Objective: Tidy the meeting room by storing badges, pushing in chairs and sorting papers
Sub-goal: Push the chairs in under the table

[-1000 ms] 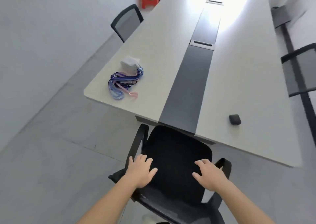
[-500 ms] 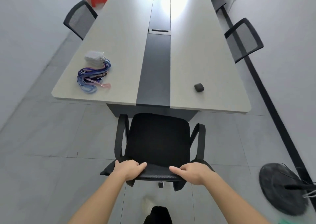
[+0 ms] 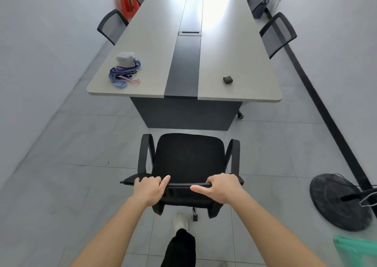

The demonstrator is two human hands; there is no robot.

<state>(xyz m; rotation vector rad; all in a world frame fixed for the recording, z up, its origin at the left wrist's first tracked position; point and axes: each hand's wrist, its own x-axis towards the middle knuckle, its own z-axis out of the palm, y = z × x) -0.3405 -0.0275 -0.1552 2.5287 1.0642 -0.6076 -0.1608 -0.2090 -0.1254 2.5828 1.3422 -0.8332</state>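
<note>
Head view: black office chair (image 3: pixel 189 160) stands on the grey tile floor, apart from the near end of the long table (image 3: pixel 155 48), seat facing the table. Left hand (image 3: pixel 150 188) grips the top edge of the backrest (image 3: pixel 187 184), fingers curled over it, thumb pointing inward. Right hand (image 3: pixel 221 187) grips the same edge, thumb along the rear side. Pile of badges with blue lanyards (image 3: pixel 125 70) lies on the table's near left corner. Small dark object (image 3: pixel 227 79) sits on the near right side, well apart from the badges. 2 mesh chairs, left side chair (image 3: pixel 111 26) and right side chair (image 3: pixel 277 34), are pushed up to the table. Round fan base (image 3: pixel 340 203) on the floor at right. Orange stool (image 3: pixel 128 2) far left. Person's shoe (image 3: pixel 180 221) shows behind the chair.
</note>
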